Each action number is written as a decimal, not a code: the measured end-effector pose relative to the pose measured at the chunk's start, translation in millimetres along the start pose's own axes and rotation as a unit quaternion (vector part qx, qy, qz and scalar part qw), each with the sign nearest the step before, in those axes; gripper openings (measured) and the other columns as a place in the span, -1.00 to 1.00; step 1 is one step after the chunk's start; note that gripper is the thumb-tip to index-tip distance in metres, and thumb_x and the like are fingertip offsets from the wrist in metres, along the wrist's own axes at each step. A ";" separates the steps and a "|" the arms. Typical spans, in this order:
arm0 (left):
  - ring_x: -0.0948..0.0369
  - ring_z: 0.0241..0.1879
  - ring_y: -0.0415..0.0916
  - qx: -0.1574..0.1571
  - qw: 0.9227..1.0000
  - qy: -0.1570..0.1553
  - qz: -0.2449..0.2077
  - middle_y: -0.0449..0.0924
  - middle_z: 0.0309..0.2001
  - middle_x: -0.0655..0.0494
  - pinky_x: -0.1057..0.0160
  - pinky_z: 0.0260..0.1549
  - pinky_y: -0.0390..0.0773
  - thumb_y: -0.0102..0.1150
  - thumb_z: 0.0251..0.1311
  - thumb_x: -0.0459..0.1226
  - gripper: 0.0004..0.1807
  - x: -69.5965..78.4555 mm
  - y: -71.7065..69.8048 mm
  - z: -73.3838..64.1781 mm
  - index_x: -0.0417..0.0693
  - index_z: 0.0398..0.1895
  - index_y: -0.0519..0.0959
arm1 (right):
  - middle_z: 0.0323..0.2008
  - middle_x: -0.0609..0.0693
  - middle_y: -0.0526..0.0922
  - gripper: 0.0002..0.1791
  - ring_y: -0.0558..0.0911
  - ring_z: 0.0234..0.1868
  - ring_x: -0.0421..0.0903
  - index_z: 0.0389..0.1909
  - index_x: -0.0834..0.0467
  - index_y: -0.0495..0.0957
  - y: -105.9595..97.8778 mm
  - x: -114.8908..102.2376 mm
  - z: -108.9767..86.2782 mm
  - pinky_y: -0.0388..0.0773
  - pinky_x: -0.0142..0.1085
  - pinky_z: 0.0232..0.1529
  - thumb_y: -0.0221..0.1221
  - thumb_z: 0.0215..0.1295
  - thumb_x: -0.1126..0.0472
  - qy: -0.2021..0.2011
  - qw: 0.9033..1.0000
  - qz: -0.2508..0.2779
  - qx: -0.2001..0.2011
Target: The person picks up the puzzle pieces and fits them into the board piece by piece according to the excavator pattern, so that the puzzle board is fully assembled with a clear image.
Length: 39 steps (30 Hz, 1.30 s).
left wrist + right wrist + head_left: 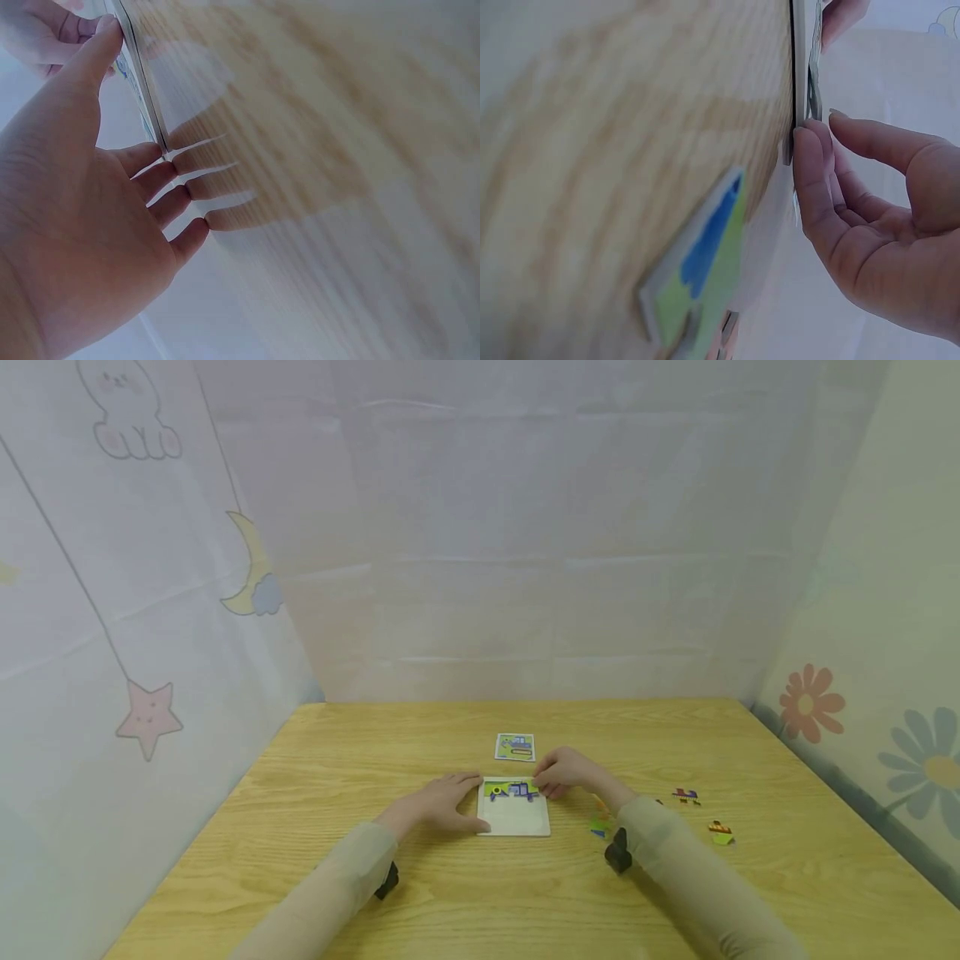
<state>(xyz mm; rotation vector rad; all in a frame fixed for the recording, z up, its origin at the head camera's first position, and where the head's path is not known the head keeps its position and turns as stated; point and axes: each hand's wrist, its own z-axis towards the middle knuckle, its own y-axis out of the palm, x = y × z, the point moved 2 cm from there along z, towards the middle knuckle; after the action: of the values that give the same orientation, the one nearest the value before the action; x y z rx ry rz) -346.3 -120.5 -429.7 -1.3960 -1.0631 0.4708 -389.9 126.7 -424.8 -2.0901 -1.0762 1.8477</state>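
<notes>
A white puzzle tray (pixel 513 835) lies on the table, with green and purple puzzle pieces (pixel 512 790) along its far side. My left hand (pixel 444 803) is at the tray's left edge, its thumb near the close corner and its fingers near the far one. The left wrist view shows that hand (pixel 90 195) with fingers extended against the rim. At the far right corner, my right hand (pixel 564 772) has its fingers bent. In the right wrist view, thumb and fingers (pixel 889 217) close around the end of a slightly raised puzzle piece (pixel 814 94).
A picture card (pixel 515 747) lies beyond the tray. Loose puzzle pieces (pixel 598 828) lie by the right forearm, one with blue and green (pixel 705 262). Farther right are more pieces (pixel 686 795) and a brown and green pair (pixel 721 832). Fabric walls (pixel 480 635) border the table.
</notes>
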 end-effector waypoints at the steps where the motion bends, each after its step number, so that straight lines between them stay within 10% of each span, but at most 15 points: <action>1: -0.08 0.43 -0.03 0.000 1.000 0.000 0.000 0.04 0.46 0.00 -0.13 0.37 0.05 0.10 0.08 0.27 -0.04 -0.1 0.1 0.0 -0.04 0.44 0.10 | -0.46 0.04 0.67 -0.83 0.63 -0.50 -0.16 -0.27 0.28 0.62 0.1 -0.3 -0.3 0.66 -0.30 -0.43 0.24 0.18 0.25 0.000 1.000 -0.003 0.000; 28: -0.06 0.43 -0.01 0.002 1.000 0.001 0.003 0.04 0.46 0.01 -0.12 0.36 0.08 0.10 0.06 0.30 -0.02 -2.2 2.6 1.1 -0.04 0.44 0.10 | -0.49 -0.09 0.66 -0.86 0.56 -0.52 -0.20 -0.31 0.12 0.71 6.0 -8.8 -6.9 0.57 -0.40 -0.45 0.32 0.11 0.18 0.019 0.996 -0.082 -0.015; 39: -0.07 0.43 -0.01 0.001 1.000 -0.003 0.005 0.03 0.46 -0.01 -0.12 0.37 0.06 0.08 0.09 0.28 -0.03 2.1 -0.8 -0.5 -0.06 0.44 0.10 | -0.38 0.00 0.68 -0.79 0.64 -0.39 -0.09 -0.21 0.21 0.65 -13.0 -4.9 -13.7 0.63 -0.24 -0.32 0.24 0.18 0.18 -0.037 0.997 -0.063 -0.001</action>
<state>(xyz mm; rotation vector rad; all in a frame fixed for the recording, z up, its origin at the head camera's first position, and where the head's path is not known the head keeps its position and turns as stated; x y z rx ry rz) -345.1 -119.2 -428.1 -1.3991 -1.0608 0.4827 -382.6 137.9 -410.7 -1.9210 -1.1965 1.8772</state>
